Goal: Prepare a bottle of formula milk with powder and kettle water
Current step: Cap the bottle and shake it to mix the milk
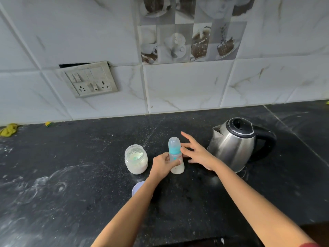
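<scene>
Bottle (174, 156) stood capped on the counter (89, 157) between powder jar (136, 159) and kettle (231, 148), my left hand (161, 164) wrapped round its middle, my right hand (197, 154) spread open beside the teal collar (174, 149); I judged a firm low hold and a snug collar wise before any shaking.

You have two hands in view, your left hand (162, 165) and your right hand (197, 152). Between them stands one baby bottle (176, 157). Just left of your left hand there is one open powder jar (136, 160), and by your left wrist one loose lid (137, 188). Right of your right hand sits one kettle (233, 147). Well beyond your left hand the wall carries one switch plate (89, 80) with two sockets (81, 88). Far left of that hand lie one yellow cloth (8, 129) and one small yellow scrap (47, 123).
</scene>
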The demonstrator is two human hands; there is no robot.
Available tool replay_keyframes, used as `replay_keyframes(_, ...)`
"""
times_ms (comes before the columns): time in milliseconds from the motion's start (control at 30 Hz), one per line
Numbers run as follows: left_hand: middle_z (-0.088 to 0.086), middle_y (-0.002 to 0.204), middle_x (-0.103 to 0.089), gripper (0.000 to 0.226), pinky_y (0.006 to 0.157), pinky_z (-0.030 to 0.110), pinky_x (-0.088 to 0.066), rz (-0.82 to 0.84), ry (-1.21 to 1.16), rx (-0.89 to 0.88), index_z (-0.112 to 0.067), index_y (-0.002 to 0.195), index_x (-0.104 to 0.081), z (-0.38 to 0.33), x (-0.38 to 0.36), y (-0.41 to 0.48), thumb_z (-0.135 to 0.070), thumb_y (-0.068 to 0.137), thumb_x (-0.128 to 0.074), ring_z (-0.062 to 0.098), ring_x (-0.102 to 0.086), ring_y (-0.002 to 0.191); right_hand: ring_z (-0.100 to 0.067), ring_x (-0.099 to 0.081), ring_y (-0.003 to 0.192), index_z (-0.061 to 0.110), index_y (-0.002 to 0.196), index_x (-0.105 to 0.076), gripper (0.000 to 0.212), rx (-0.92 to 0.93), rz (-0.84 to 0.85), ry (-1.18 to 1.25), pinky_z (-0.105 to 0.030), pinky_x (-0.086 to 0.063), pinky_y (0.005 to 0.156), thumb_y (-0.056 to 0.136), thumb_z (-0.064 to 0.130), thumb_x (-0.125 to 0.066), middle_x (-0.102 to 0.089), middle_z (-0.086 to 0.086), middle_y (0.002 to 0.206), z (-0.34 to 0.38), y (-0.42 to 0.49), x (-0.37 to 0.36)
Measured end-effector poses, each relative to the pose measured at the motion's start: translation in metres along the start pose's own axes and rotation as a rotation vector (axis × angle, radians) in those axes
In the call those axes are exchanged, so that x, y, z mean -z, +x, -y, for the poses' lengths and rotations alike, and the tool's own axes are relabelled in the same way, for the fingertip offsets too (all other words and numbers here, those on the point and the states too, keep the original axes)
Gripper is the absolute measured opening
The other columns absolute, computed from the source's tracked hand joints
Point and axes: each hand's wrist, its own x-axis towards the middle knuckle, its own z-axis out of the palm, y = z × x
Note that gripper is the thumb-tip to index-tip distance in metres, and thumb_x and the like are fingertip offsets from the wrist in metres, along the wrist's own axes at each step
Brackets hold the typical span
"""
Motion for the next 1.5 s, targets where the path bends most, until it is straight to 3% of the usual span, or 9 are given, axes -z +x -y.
replay_keyframes(133, -0.008, 0.094, -0.067, 0.047, 0.072, 0.017, -0.047, 0.011, 0.036, -0.003, -0.017, 0.107, -0.067, -0.015, 0.002, -0.007, -0.051, 0.076, -0.072, 0.002, -0.061, 0.084, -0.022, -0.062, 0.114, 0.054, 0.146, -0.019, 0.067, -0.033, 0.103, 0.168, -0.050, -0.054, 0.092, 0.096, 0.031, -0.057, -0.058, 0.003, 0.126, 0.000, -0.011, 0.003)
replay_keyframes(300, -0.009, 0.064, -0.050, 0.037, 0.054, 0.018, -0.034, -0.068, 0.119, -0.079, -0.020, 0.068, -0.053, -0.040, 0.003, -0.017, -0.051, 0.077, -0.070, 0.004, -0.044, 0.056, -0.026, -0.066, 0.105, 0.055, 0.142, -0.024, 0.070, -0.046, 0.032, 0.182, -0.049, -0.059, 0.082, 0.093, 0.023, -0.064, -0.062, -0.011, 0.119, 0.007, -0.006, -0.001)
replay_keyframes(433, -0.008, 0.094, -0.069, 0.022, 0.073, 0.014, -0.046, 0.038, -0.110, -0.113, -0.022, 0.104, -0.068, -0.044, 0.013, -0.025, -0.035, 0.089, -0.058, 0.004, -0.063, 0.085, -0.030, -0.068, 0.101, 0.046, 0.139, -0.031, 0.058, -0.014, -0.044, 0.263, -0.052, -0.059, 0.078, 0.095, 0.023, -0.061, -0.062, -0.013, 0.119, 0.012, 0.000, 0.008)
replay_keyframes(567, 0.007, 0.098, -0.072, 0.027, 0.082, 0.033, -0.056, -0.222, -0.540, -0.020, -0.016, 0.110, -0.065, -0.036, 0.006, -0.032, -0.012, 0.096, -0.043, 0.018, -0.068, 0.091, -0.033, -0.063, 0.110, 0.043, 0.137, -0.036, 0.048, -0.005, -0.179, 0.566, -0.053, -0.057, 0.080, 0.097, 0.026, -0.056, -0.050, -0.012, 0.133, 0.014, 0.007, 0.010)
replay_keyframes(733, -0.005, 0.083, -0.069, 0.020, 0.078, 0.020, -0.053, -0.239, -0.201, 0.049, -0.016, 0.106, -0.067, -0.005, -0.008, -0.028, -0.013, 0.090, -0.056, 0.003, -0.061, 0.069, -0.026, -0.061, 0.109, 0.041, 0.141, -0.036, 0.047, 0.077, -0.087, 0.757, -0.057, -0.047, 0.098, 0.100, 0.020, -0.049, -0.050, -0.009, 0.134, 0.018, 0.005, 0.005)
replay_keyframes(833, -0.006, 0.081, -0.065, 0.023, 0.070, 0.009, -0.045, -0.188, -0.065, 0.042, -0.013, 0.107, -0.066, 0.009, -0.013, -0.032, -0.009, 0.086, -0.059, 0.001, -0.056, 0.066, -0.028, -0.061, 0.107, 0.041, 0.140, -0.035, 0.048, 0.147, -0.171, 0.817, -0.050, -0.056, 0.080, 0.099, 0.024, -0.052, -0.049, -0.009, 0.132, 0.024, 0.005, 0.013)
replay_keyframes(1033, -0.004, 0.118, -0.060, 0.042, 0.096, 0.029, -0.046, -0.033, 0.261, 0.005, -0.022, 0.123, -0.057, 0.028, -0.019, -0.038, -0.022, 0.082, -0.066, 0.010, -0.055, 0.109, -0.020, -0.063, 0.099, 0.036, 0.143, -0.038, 0.052, 0.234, -0.116, 0.849, -0.041, -0.057, 0.074, 0.096, 0.022, -0.056, -0.054, -0.005, 0.123, 0.031, 0.004, 0.023)
replay_keyframes(1333, -0.003, 0.132, -0.053, 0.059, 0.094, 0.025, -0.043, 0.074, 0.467, -0.018, -0.024, 0.133, -0.049, 0.031, -0.023, -0.043, -0.029, 0.079, -0.071, 0.014, -0.051, 0.119, -0.026, -0.064, 0.106, 0.037, 0.146, -0.032, 0.098, 0.252, 0.033, 0.917, -0.052, -0.056, 0.085, 0.065, 0.029, -0.088, -0.054, -0.010, 0.125, 0.033, 0.007, 0.021)
replay_keyframes(1500, -0.003, 0.137, -0.051, 0.064, 0.101, 0.026, -0.038, 0.078, 0.509, -0.031, -0.026, 0.135, -0.049, 0.034, -0.022, -0.043, -0.032, 0.076, -0.073, 0.013, -0.045, 0.125, -0.026, -0.063, 0.105, 0.039, 0.145, -0.030, 0.078, 0.297, -0.051, 0.942, -0.050, -0.057, 0.080, 0.081, 0.014, -0.066, -0.056, -0.009, 0.122, 0.045, 0.007, 0.016)
